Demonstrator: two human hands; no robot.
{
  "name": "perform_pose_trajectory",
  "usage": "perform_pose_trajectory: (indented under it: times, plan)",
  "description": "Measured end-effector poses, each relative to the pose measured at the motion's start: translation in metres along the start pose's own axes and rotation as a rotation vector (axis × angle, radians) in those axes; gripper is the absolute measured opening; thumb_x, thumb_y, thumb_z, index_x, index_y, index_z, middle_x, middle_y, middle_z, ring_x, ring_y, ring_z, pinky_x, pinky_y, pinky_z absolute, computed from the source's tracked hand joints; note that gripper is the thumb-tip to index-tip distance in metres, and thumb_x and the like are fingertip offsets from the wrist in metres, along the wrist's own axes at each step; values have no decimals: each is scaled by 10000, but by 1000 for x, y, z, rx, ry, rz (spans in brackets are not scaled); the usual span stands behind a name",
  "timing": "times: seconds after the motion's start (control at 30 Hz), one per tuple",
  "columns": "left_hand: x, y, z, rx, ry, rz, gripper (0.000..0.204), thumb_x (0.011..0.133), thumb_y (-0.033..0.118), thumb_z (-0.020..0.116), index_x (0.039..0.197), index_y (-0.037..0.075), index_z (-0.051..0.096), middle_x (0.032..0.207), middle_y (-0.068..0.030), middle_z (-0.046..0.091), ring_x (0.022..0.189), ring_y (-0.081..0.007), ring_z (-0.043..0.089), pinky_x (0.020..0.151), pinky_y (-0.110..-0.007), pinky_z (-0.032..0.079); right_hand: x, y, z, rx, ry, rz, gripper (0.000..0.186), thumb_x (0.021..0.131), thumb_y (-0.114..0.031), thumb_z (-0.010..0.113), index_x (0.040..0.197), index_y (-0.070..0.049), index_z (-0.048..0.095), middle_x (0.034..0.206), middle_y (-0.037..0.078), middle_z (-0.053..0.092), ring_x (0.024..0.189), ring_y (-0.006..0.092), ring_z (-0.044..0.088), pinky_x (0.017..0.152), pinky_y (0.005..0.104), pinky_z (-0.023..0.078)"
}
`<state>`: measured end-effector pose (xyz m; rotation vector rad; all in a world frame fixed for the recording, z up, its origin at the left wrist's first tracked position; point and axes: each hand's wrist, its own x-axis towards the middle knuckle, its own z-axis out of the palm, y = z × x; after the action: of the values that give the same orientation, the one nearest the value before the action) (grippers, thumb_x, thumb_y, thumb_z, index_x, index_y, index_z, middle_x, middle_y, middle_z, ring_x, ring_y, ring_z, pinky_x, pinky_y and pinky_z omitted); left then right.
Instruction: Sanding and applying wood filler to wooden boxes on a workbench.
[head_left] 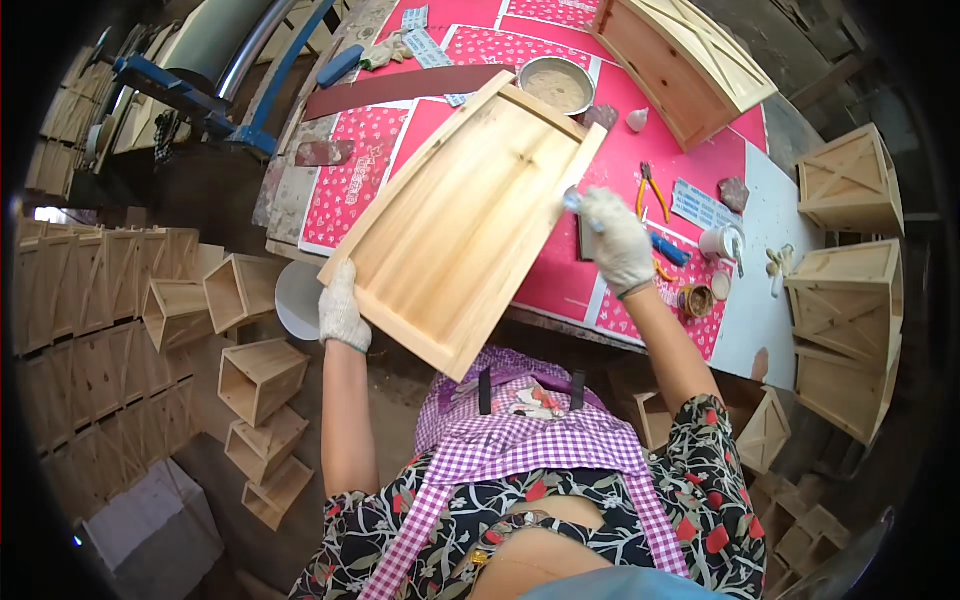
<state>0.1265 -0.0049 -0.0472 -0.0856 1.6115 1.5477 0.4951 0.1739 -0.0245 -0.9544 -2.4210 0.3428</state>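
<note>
A pale wooden panel point(470, 220) with a raised frame is tilted over the near edge of the table. My left hand point(342, 310), in a white knitted glove, grips its near left corner. Close to the panel's right edge is my right hand point(617, 245), gloved the same way and closed around a small bluish-white thing point(573, 200). That thing is blurred, so its kind does not show. Partly hidden behind the right hand, a flat dark grey piece point(586, 238) lies on the table.
Pink patterned sheets point(555, 270) cover the table. On it are a metal bowl of tan paste point(556, 84), orange-handled pliers point(652, 190), a white cup point(722, 242), a small open jar point(696, 300) and a large wooden box point(680, 65). Wooden boxes point(262, 380) stand on both sides.
</note>
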Motion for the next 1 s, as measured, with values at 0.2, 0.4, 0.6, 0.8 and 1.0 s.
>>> perform_pose_trajectory:
  times: [0.2,0.4,0.6,0.8,1.0]
  plan:
    - [11,11,-2,95,-3,-14,526,988,313,686,1379,-8,545,1253,-139,667,1082,-274,683,911,-442,584,34,-24,12,-34,-225,-222,280,783,-6,624,1049,-82,670,1179,124,688,1203,334,618,1093,481,452]
    - [14,21,0,67,0,-67,585,1013,388,643,1436,12,499,1331,-148,636,1157,-293,656,971,-453,567,76,117,-1,-155,73,288,273,935,-152,576,1177,-97,691,1185,189,688,1115,367,642,993,456,491]
    - [35,33,1,101,-18,-107,639,1015,511,594,1446,47,506,1383,-134,615,1199,-311,633,1023,-491,531,88,146,28,398,-27,774,416,1018,-358,486,1153,-6,661,1043,260,693,1051,428,645,899,495,506]
    - [35,118,-3,301,82,-124,630,982,559,593,1407,94,579,1402,-122,624,1228,-347,622,1054,-503,497,-29,49,-4,472,-236,562,359,1003,-313,469,1086,4,616,1050,241,636,989,429,625,873,491,502]
    - [74,100,49,718,-41,9,642,974,556,633,1311,9,634,1272,-111,674,1121,-243,642,989,-414,512,-136,34,-53,851,-444,873,402,1012,-335,440,1150,5,603,1076,286,655,1084,454,623,955,491,486]
